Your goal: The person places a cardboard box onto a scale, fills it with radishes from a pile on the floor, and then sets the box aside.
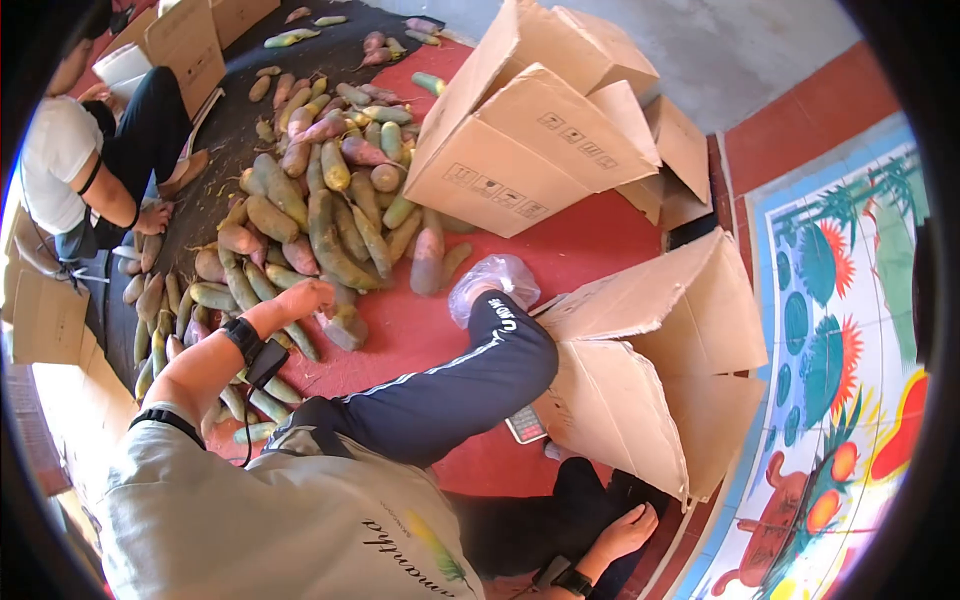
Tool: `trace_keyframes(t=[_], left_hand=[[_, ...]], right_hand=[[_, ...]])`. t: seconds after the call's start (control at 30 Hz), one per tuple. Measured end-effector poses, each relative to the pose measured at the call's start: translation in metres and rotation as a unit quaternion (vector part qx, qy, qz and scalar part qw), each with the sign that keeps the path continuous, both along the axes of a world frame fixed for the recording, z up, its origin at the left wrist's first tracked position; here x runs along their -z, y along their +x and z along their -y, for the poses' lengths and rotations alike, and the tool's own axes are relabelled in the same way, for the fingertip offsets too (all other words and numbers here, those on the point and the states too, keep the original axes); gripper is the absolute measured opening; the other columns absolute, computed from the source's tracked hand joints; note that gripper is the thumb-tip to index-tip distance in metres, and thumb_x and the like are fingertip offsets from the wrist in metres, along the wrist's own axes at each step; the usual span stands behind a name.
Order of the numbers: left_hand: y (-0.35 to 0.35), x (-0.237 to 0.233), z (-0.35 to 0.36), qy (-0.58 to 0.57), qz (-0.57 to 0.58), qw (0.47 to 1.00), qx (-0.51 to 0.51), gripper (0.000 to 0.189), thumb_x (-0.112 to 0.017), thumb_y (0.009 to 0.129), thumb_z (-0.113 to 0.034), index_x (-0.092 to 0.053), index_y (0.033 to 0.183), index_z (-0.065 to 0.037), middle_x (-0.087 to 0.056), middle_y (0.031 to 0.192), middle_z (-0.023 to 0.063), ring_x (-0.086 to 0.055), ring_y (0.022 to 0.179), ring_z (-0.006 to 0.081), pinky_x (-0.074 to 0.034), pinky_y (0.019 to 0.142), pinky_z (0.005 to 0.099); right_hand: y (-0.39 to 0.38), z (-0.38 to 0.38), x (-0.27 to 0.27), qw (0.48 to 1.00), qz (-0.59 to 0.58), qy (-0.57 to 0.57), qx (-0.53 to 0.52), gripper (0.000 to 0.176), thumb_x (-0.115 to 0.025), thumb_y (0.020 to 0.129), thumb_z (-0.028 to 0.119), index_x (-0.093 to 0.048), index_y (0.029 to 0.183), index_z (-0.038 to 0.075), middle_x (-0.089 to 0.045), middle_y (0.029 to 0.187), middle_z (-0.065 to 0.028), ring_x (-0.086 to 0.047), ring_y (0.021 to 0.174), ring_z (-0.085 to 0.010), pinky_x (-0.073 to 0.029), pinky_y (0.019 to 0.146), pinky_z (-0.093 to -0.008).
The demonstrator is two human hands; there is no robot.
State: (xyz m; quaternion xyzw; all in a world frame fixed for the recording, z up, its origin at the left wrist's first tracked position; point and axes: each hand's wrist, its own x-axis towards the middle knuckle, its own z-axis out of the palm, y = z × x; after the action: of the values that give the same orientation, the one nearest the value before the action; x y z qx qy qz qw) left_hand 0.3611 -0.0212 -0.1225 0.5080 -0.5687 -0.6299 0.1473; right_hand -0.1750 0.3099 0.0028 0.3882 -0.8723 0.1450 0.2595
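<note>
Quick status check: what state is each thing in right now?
Root vegetables: loose heap on the floor.
Left hand: on the heap, grip unclear.
Right hand: open, resting on dark trouser leg.
Cardboard boxes: flaps open.
Plastic bag: crumpled around a trouser cuff.

Reference: vegetable pile, lying on the floor.

- Right of the pile, just beside it: a large carton.
- Right of the pile and nearer the viewer: an open carton, with a small keypad device at its left base.
- Left of the pile: a seated person.
- Behind and left of the pile: another carton.
- On the pile's near edge: the left hand.
</note>
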Motion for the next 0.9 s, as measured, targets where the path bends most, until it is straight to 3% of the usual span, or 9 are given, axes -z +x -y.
trace_keyframes(t=[0.07,0.27,0.37,0.47,0.5,0.57,0.67,0.83,0.9], left_hand=[[-0.025,-0.024,0.013,-0.118,-0.074,0.989,0.057,0.011,-0.048,0.077,-0.009,-0.052,0.072,0.0,-0.059,0.075,0.0071,-0.056,0.073,0.0143,-0.044,0.07,0.0266],[-0.117,-0.157,0.032,-0.166,-0.186,0.968,0.03,0.02,-0.045,0.082,-0.014,-0.055,0.073,0.0,-0.061,0.076,0.0062,-0.056,0.076,0.015,-0.044,0.073,0.0278],[-0.151,-0.214,0.04,-0.272,-0.209,0.934,0.099,0.023,-0.044,0.088,-0.02,-0.055,0.076,-0.002,-0.064,0.092,0.0127,-0.056,0.082,0.0149,-0.042,0.08,0.0289],[-0.194,-0.273,0.03,-0.385,-0.268,0.878,0.098,0.027,-0.045,0.088,-0.023,-0.054,0.074,-0.002,-0.061,0.084,0.0116,-0.056,0.087,0.0187,-0.039,0.084,0.032],[-0.207,-0.281,0.032,-0.33,-0.348,0.873,0.091,0.026,-0.045,0.088,-0.022,-0.053,0.075,-0.002,-0.061,0.083,0.0123,-0.056,0.091,0.0216,-0.039,0.085,0.0332],[-0.23,-0.314,0.021,-0.465,-0.284,0.836,0.062,0.025,-0.045,0.088,-0.022,-0.055,0.076,-0.002,-0.06,0.084,0.0128,-0.056,0.094,0.0228,-0.039,0.085,0.0328],[-0.269,-0.324,0.021,-0.413,-0.434,0.782,0.172,0.025,-0.044,0.088,-0.02,-0.056,0.077,-0.002,-0.061,0.087,0.0138,-0.056,0.095,0.0219,-0.039,0.084,0.0319],[-0.323,-0.319,0.001,-0.293,-0.447,0.812,0.234,0.023,-0.044,0.087,-0.017,-0.057,0.075,-0.002,-0.064,0.09,0.0094,-0.055,0.085,0.0136,-0.041,0.08,0.027],[-0.34,-0.305,0.007,-0.374,-0.363,0.81,0.266,0.021,-0.045,0.087,-0.013,-0.058,0.074,-0.003,-0.063,0.083,0.0045,-0.055,0.079,0.0118,-0.042,0.076,0.0263]], right_hand=[[0.003,0.0,0.0,1.0,0.007,-0.002,0.0,0.019,-0.05,0.086,0.009,-0.056,0.096,-0.005,-0.056,0.093,-0.0195,-0.054,0.086,-0.0357,-0.044,0.077,-0.0416],[0.009,-0.002,-0.002,1.0,0.01,-0.025,0.008,0.018,-0.052,0.084,0.01,-0.057,0.095,-0.002,-0.057,0.096,-0.0173,-0.055,0.088,-0.0342,-0.044,0.077,-0.0411],[0.01,-0.003,-0.002,0.999,0.005,-0.035,0.014,0.018,-0.053,0.083,0.011,-0.058,0.095,-0.001,-0.058,0.097,-0.0161,-0.055,0.089,-0.0333,-0.044,0.078,-0.0413],[0.009,-0.005,0.0,0.999,0.005,-0.037,0.024,0.019,-0.054,0.083,0.012,-0.058,0.097,0.0,-0.058,0.098,-0.0159,-0.055,0.091,-0.0331,-0.043,0.079,-0.0413],[0.01,-0.005,0.0,0.999,0.006,-0.042,0.022,0.018,-0.054,0.084,0.012,-0.058,0.097,0.0,-0.058,0.098,-0.0159,-0.054,0.09,-0.0333,-0.043,0.078,-0.0415],[0.014,-0.003,-0.004,0.998,0.015,-0.044,0.033,0.018,-0.054,0.084,0.012,-0.058,0.097,0.0,-0.058,0.098,-0.0159,-0.054,0.09,-0.0334,-0.043,0.078,-0.0416],[0.013,-0.006,-0.003,0.998,0.012,-0.054,0.027,0.017,-0.053,0.084,0.012,-0.058,0.096,0.001,-0.058,0.098,-0.0157,-0.054,0.089,-0.0336,-0.043,0.077,-0.0414],[0.014,-0.006,-0.003,0.998,0.008,-0.053,0.018,0.018,-0.054,0.083,0.011,-0.058,0.096,0.0,-0.058,0.097,-0.0154,-0.054,0.09,-0.0333,-0.043,0.078,-0.0409],[0.014,-0.003,-0.004,0.998,0.013,-0.062,0.018,0.018,-0.054,0.083,0.011,-0.058,0.096,0.0,-0.058,0.097,-0.0153,-0.054,0.09,-0.0332,-0.043,0.078,-0.041]])
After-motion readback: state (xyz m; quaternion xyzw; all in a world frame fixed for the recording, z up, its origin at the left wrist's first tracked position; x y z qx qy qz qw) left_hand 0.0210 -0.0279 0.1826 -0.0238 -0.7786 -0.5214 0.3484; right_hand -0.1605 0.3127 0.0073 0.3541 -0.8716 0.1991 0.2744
